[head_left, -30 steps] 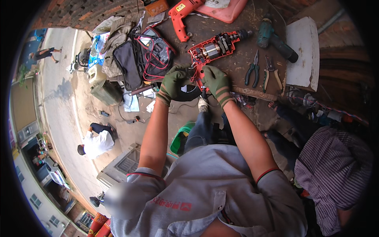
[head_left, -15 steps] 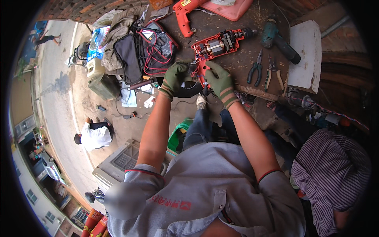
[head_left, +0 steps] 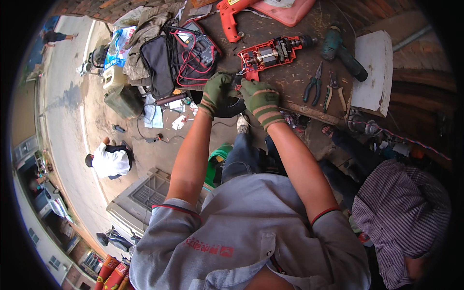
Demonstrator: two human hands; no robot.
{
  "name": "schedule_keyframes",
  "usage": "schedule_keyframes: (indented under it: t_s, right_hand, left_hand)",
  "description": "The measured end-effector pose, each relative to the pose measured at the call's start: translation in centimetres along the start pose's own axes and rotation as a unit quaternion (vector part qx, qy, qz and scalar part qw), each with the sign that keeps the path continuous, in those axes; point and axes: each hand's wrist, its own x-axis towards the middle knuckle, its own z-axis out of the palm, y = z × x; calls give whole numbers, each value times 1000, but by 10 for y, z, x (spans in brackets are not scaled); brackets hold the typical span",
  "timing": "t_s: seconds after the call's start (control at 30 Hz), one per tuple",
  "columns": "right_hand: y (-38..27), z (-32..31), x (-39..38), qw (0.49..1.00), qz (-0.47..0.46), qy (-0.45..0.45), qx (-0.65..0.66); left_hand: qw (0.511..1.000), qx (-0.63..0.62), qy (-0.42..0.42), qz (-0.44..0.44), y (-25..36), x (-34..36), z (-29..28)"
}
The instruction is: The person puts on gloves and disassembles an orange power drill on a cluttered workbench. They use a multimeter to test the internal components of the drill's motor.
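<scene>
Red lettering (head_left: 210, 247) is marking a grey cloth shirt (head_left: 261, 210); the green-gloved left hand (head_left: 215, 92) is curling, its hold unclear; the green-gloved right hand (head_left: 261, 99) is clasping an opened red plastic drill (head_left: 268, 55) on a brown wooden bench (head_left: 294, 87).

opened red drill shell (head_left: 252, 75): smooth plastic | blocky silver motor (head_left: 267, 56): shiny metal | brown bench (head_left: 302, 72): rough scuffed wood | green striped gloves (head_left: 263, 99): matt knitted cloth

And there's the brown table (head_left: 292, 77), bearing opened drill (head_left: 267, 56), green drill (head_left: 333, 42), dark pliers (head_left: 314, 86), beige pliers (head_left: 334, 92), red housing (head_left: 228, 20)!
</scene>
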Motion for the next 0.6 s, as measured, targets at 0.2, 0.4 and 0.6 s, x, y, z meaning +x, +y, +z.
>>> schedule_keyframes:
  t_s: [0.2, 0.4, 0.6]
  right_hand:
    - [0, -9, 6, 1000, -9, -23, -15]
    - [17, -18, 5, 999, -28, -36, -24]
    - [-1, -19, 1, 995, -26, -54, -85]
  left_hand:
    - [966, 193, 0, 171, 23, 8, -1]
    - [969, 216, 7, 123, 34, 7, 0]
    - [998, 36, 49, -33, 10, 3, 4]
